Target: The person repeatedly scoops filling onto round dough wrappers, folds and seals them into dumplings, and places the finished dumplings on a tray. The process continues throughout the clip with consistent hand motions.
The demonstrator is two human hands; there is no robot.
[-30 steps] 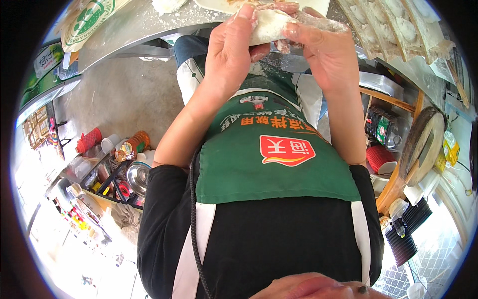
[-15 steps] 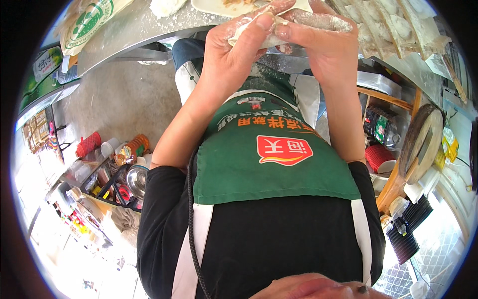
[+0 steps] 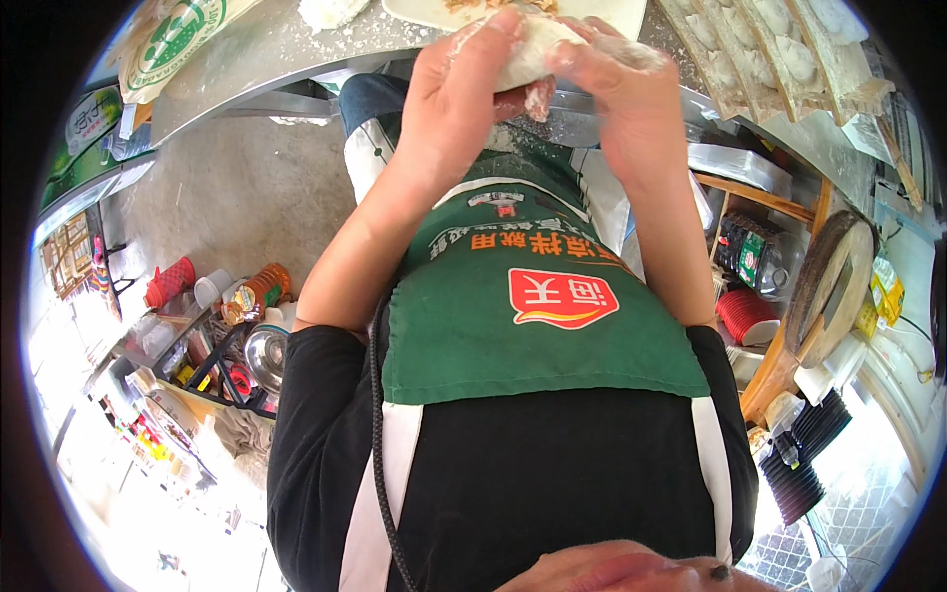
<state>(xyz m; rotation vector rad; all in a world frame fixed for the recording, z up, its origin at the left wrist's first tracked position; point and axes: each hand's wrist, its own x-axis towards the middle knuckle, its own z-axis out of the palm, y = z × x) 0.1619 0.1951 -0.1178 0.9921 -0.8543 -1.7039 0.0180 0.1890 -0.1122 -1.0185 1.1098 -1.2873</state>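
A soft white piece of dough (image 3: 536, 51), dusted with flour, is pinched between my two hands above the table's near edge. My left hand (image 3: 459, 84) curls round its left side, the thumb on top. My right hand (image 3: 626, 89) grips the other side with thumb and fingers, slightly blurred by motion. Flour coats the fingers of both. Just beyond them lies a white plate (image 3: 614, 14) with brownish filling (image 3: 472, 14), partly covered by my hands. Whether any filling is inside the dough, I cannot tell.
Rows of white dumplings (image 3: 794, 59) rest between cloth folds at the far right. A lump of white dough (image 3: 330, 12) and a printed bag (image 3: 178, 44) are on the metal table (image 3: 266, 49) at the left. Shelves with containers (image 3: 261, 291) stand lower left; a round wooden board (image 3: 834, 281) leans right.
My hands have come slightly nearer and lower with the dough, and the right hand has shifted left. The dough is turned and shows a broader white face; more of the plate shows.
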